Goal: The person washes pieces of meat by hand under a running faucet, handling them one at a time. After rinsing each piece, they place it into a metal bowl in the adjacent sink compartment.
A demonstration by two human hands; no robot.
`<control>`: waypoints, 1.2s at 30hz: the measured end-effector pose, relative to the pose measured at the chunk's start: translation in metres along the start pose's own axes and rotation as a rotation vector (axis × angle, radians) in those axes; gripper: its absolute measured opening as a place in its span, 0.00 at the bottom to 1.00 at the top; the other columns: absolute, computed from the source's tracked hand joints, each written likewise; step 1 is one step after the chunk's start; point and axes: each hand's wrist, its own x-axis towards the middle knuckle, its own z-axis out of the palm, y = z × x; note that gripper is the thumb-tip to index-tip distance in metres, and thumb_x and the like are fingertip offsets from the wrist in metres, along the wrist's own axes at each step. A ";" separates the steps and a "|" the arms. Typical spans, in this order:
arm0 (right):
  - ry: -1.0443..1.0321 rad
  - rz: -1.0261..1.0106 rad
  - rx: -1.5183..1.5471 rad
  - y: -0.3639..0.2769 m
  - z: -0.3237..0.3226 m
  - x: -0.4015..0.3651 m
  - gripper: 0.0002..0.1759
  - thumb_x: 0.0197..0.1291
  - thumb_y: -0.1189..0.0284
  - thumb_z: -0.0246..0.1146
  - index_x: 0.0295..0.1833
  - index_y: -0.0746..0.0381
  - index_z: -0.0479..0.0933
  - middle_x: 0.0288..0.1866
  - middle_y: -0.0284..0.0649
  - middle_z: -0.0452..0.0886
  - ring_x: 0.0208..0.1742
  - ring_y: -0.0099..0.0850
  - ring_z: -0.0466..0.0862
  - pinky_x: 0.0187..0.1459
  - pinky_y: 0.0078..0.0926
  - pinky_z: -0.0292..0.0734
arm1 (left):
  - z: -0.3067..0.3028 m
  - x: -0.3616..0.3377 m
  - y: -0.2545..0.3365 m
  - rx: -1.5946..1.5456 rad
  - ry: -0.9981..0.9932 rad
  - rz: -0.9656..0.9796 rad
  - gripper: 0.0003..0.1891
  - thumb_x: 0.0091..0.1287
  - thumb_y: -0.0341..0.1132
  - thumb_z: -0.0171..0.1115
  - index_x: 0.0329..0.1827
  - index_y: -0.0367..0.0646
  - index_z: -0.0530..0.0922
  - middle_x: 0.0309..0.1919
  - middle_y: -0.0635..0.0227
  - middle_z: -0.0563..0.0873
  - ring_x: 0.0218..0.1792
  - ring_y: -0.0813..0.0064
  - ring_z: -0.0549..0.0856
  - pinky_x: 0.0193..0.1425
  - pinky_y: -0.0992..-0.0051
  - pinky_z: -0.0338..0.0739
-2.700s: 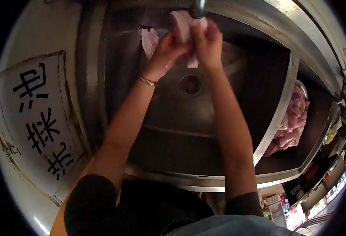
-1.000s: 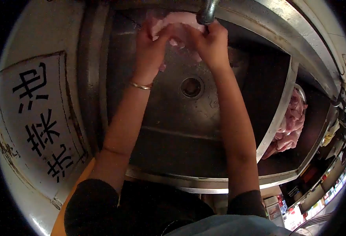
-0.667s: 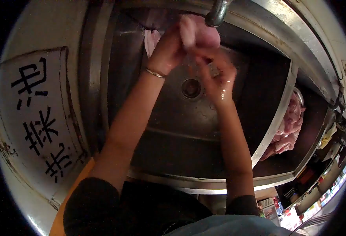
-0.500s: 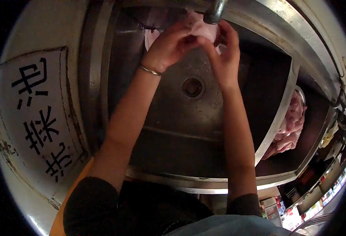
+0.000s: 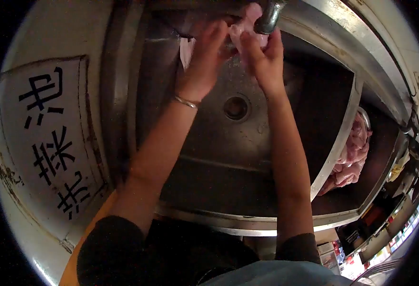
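Under the metal faucet [image 5: 269,20], my right hand [image 5: 265,61] grips a pale pink piece of raw meat [image 5: 248,25] at the back of the steel sink [image 5: 209,152]. My left hand [image 5: 204,59], with a bracelet at its wrist, is just left of the meat and smeared by motion; whether its fingers touch the meat is unclear. Another pale piece [image 5: 186,52] lies behind the left hand, at the sink's left side. The round drain [image 5: 236,108] shows between my forearms.
Beyond a metal divider [image 5: 335,152], the right basin holds a heap of raw pink meat [image 5: 352,157]. A white sign with black characters [image 5: 52,138] is at the left. The sink's front rim [image 5: 228,220] runs close to my body.
My left hand has moved a little away from the meat and blurred. The meat in my right hand has turned, and one end now sticks up beside the faucet.
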 end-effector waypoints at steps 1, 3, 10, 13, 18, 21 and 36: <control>0.028 -0.124 -0.025 -0.002 0.005 0.003 0.15 0.54 0.75 0.59 0.47 0.65 0.67 0.40 0.35 0.73 0.39 0.20 0.72 0.42 0.19 0.70 | 0.006 -0.007 -0.008 0.021 -0.058 0.007 0.19 0.62 0.40 0.55 0.54 0.42 0.67 0.45 0.72 0.75 0.43 0.83 0.75 0.42 0.81 0.73; 0.055 -0.242 -0.052 -0.008 0.008 0.008 0.16 0.54 0.76 0.58 0.48 0.64 0.65 0.40 0.34 0.73 0.39 0.20 0.72 0.41 0.19 0.70 | 0.004 -0.014 -0.016 0.160 -0.141 0.015 0.17 0.63 0.42 0.54 0.50 0.41 0.70 0.39 0.75 0.75 0.40 0.86 0.74 0.42 0.84 0.70; -0.078 -0.121 -0.254 -0.014 0.006 0.021 0.16 0.52 0.75 0.61 0.47 0.64 0.68 0.37 0.34 0.75 0.38 0.20 0.74 0.39 0.20 0.71 | -0.014 -0.009 0.001 0.626 -0.060 -0.249 0.13 0.64 0.40 0.55 0.42 0.40 0.76 0.30 0.79 0.77 0.32 0.88 0.74 0.35 0.84 0.69; -0.154 -0.193 -0.396 -0.015 -0.009 0.025 0.13 0.52 0.72 0.61 0.43 0.65 0.71 0.31 0.37 0.78 0.32 0.25 0.77 0.34 0.24 0.73 | -0.021 0.001 -0.010 0.286 -0.001 -0.109 0.13 0.64 0.41 0.55 0.39 0.40 0.77 0.30 0.78 0.79 0.32 0.88 0.74 0.34 0.85 0.69; -0.219 -0.178 -0.746 -0.028 -0.013 0.023 0.14 0.50 0.68 0.61 0.40 0.65 0.73 0.27 0.49 0.79 0.28 0.40 0.81 0.32 0.33 0.75 | -0.012 0.017 -0.013 0.187 -0.008 0.157 0.15 0.65 0.44 0.52 0.38 0.40 0.78 0.32 0.75 0.80 0.35 0.88 0.76 0.39 0.84 0.70; -0.112 -0.082 -0.745 -0.029 -0.006 0.024 0.18 0.49 0.64 0.62 0.40 0.65 0.73 0.28 0.53 0.78 0.31 0.45 0.80 0.33 0.35 0.75 | 0.001 0.030 -0.013 0.184 -0.048 0.096 0.18 0.66 0.47 0.49 0.39 0.40 0.77 0.33 0.74 0.80 0.35 0.86 0.76 0.41 0.81 0.71; 0.285 -0.230 -0.187 -0.086 -0.014 0.016 0.13 0.60 0.67 0.55 0.45 0.66 0.73 0.38 0.35 0.77 0.37 0.20 0.76 0.37 0.16 0.71 | -0.028 0.038 -0.066 0.211 -0.466 -0.152 0.18 0.57 0.49 0.60 0.38 0.42 0.75 0.24 0.76 0.78 0.22 0.85 0.74 0.22 0.81 0.68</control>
